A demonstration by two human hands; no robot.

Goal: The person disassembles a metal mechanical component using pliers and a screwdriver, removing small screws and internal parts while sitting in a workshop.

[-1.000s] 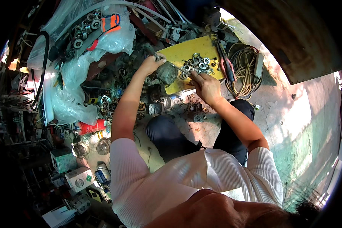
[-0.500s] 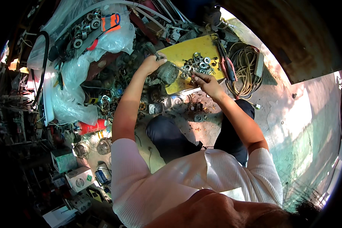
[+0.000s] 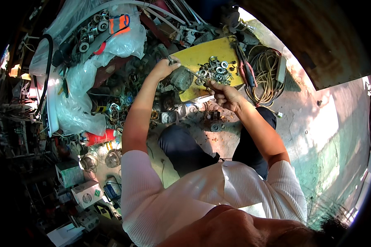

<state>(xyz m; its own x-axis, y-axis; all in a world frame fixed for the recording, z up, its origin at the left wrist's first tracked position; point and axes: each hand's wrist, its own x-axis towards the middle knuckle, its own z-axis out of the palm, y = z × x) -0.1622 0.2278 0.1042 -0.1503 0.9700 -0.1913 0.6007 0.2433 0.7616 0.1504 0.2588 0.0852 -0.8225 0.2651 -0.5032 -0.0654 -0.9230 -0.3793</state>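
Observation:
My left hand (image 3: pixel 165 68) is closed around a grey-handled tool (image 3: pixel 163 52) whose kind I cannot make out. Just below and to its right is a grey, ribbed, rounded motor part (image 3: pixel 181 79), at the left edge of a yellow board (image 3: pixel 193 55). A thin metal rod (image 3: pixel 196 75) slants over the board from near my left hand. My right hand (image 3: pixel 226 94) pinches its lower right end between thumb and forefinger, the other fingers curled. Whether rod and tool are one piece is hidden. Beside the rod, several metal rings and bolts (image 3: pixel 220 71) lie heaped on the board.
Coiled cable (image 3: pixel 261 76) and red-grey pliers-like handles (image 3: pixel 248 74) lie right of the board. Left are plastic bags (image 3: pixel 76 99), a red bottle (image 3: pixel 99 137) and dense metal scrap. Small motor parts (image 3: pixel 213 116) sit on the floor before my knees.
My right hand has shifted slightly toward me and turned, its curled fingers now showing more. My left hand and the ribbed part stay almost where they were.

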